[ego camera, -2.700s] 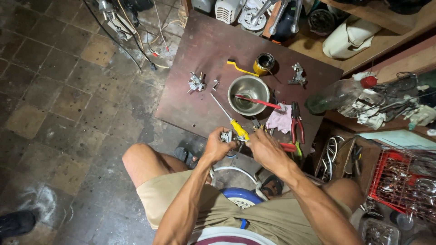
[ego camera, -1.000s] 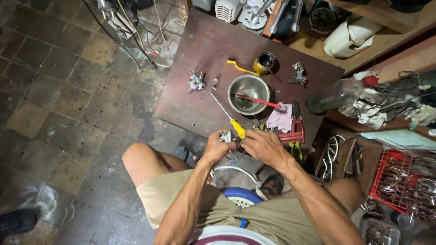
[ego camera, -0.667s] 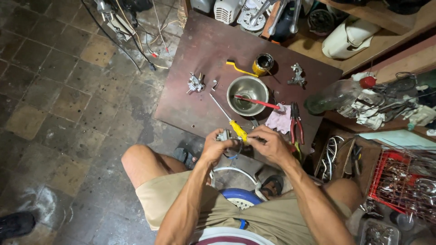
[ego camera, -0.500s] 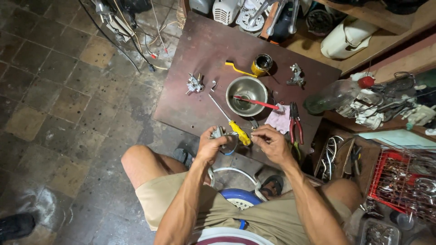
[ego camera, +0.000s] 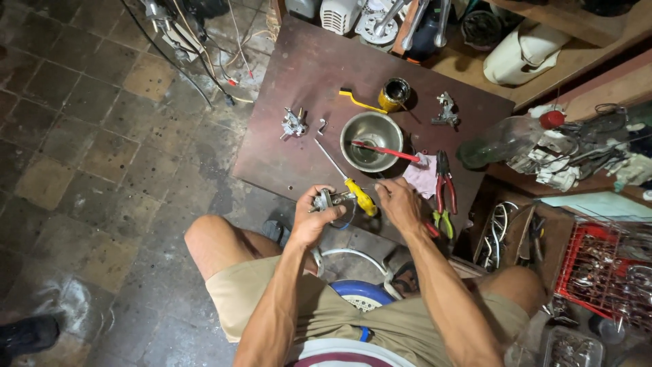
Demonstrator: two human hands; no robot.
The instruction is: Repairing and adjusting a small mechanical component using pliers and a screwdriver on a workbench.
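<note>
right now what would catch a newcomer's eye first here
The two hands at the board's near edge: the left hand holds a small metal part, the right hand beside a yellow-handled screwdriver. Behind them, a steel bowl with a red brush across it.

On the brown table point(ego camera: 299, 88), a steel bowl point(ego camera: 370, 132) sits centre; a yellow tin point(ego camera: 394, 94) at twelve o'clock, red pliers point(ego camera: 445, 183) at four o'clock.

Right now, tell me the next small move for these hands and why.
Probably close the right hand on the yellow-handled screwdriver lying at the board's near edge: the left hand already grips the small metal part, while the right hand's fingers sit open beside the handle.
</note>
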